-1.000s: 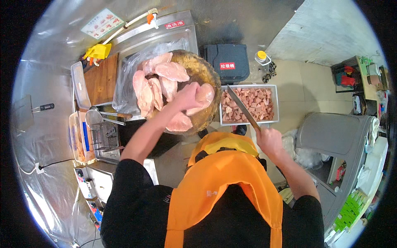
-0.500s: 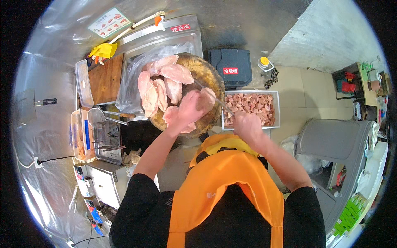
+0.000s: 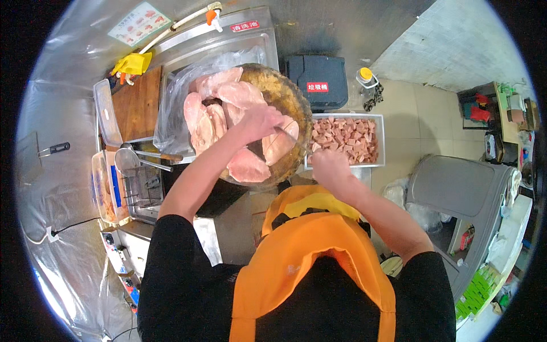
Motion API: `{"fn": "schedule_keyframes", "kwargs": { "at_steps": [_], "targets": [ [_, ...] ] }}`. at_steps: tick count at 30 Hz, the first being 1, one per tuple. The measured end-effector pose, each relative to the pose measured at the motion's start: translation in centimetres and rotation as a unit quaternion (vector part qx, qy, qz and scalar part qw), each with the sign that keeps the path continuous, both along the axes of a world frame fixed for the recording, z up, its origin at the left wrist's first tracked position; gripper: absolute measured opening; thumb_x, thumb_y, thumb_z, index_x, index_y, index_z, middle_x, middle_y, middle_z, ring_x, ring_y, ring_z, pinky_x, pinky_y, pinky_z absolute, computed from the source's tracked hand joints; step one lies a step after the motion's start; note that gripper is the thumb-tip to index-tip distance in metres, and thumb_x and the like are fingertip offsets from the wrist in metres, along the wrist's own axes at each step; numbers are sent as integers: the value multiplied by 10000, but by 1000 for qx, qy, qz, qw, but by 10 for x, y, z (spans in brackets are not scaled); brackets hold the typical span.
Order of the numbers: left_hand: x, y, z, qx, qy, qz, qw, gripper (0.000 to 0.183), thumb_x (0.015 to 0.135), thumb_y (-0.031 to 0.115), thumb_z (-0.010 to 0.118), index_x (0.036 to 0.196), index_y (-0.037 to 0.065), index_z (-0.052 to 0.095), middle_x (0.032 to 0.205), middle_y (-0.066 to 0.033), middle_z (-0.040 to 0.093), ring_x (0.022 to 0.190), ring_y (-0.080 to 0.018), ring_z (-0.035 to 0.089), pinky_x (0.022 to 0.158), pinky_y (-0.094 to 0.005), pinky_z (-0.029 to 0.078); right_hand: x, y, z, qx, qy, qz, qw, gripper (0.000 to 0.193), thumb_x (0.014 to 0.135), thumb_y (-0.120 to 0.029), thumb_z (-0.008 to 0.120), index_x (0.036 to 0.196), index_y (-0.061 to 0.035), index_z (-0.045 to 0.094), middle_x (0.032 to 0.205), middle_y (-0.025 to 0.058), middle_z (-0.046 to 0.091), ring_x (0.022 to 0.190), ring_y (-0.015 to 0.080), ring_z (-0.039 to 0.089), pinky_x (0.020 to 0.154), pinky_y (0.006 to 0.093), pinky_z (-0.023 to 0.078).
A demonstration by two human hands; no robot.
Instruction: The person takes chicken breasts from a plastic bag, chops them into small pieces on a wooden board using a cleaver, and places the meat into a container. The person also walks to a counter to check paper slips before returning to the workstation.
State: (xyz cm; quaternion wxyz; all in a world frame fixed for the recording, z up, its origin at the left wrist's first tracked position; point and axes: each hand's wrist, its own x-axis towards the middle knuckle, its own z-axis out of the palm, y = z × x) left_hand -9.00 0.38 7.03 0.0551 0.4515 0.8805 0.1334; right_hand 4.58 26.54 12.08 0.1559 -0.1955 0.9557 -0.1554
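A round wooden chopping block (image 3: 299,114) carries several pale pink pieces of raw meat that look like chicken breasts (image 3: 199,122). My left hand (image 3: 261,122) is over the block, fingers curled together at the left edge of one breast (image 3: 280,145). What those fingers hold, if anything, is hidden. My right hand (image 3: 331,166) is closed around the handle of a knife (image 3: 289,135), at the near edge of a white tray of diced meat (image 3: 346,139). The blade points left across the breast, its tip close to my left fingers. Another breast (image 3: 248,165) lies nearest me.
Behind the block is a metal sink (image 3: 268,28) with a clear plastic bag (image 3: 171,125). A black lidded bin (image 3: 317,94) stands beyond the tray, a yellow-capped jug (image 3: 366,80) beside it. At left are a wooden board (image 3: 137,108), a wire basket (image 3: 142,188) and a ladle (image 3: 126,158).
My left hand has moved off the top of the right-hand breast to its left edge, so that breast shows more. The right hand with the knife has shifted slightly left. The whole view has tilted a little.
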Motion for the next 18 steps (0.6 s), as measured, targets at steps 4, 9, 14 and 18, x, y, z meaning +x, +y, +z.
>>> {"fn": "schedule_keyframes", "kwargs": {
  "at_steps": [4, 9, 14, 18],
  "targets": [
    [7, 8, -4, -24, 49, -25, 998, 294, 732, 273, 823, 883, 118, 623, 916, -10, 638, 912, -221, 643, 771, -382, 503, 9, -3, -32, 32, -24, -62, 997, 37, 813, -73, 670, 788, -48, 684, 765, 168, 730, 724, 317, 756, 644, 429, 606],
    [54, 20, 7, 115, 91, 221, 964, 571, 681, 274, 871, 1129, 66, 585, 1208, -127, 560, 1193, -337, 524, 1038, -461, 430, 1, -3, -38, 26, 15, -14, 999, 62, 835, -82, 654, 859, -35, 686, 768, 145, 733, 715, 311, 757, 625, 406, 606],
    [122, 34, -33, 131, -42, 420, 897, 846, 639, 263, 890, 1287, -18, 424, 1311, -196, 495, 1269, -419, 437, 1085, -489, 399, 22, 7, -36, 40, 25, -23, 999, 88, 851, -58, 616, 870, -29, 697, 745, 147, 725, 710, 322, 755, 613, 397, 604],
    [123, 39, -47, 66, -34, 438, 896, 804, 667, 282, 877, 1268, -10, 429, 1289, -196, 504, 1240, -406, 458, 1054, -498, 409, 54, 43, -16, 74, 7, -35, 997, 98, 854, -72, 610, 839, -40, 702, 703, 156, 710, 679, 321, 746, 591, 407, 594]
  ]
}}
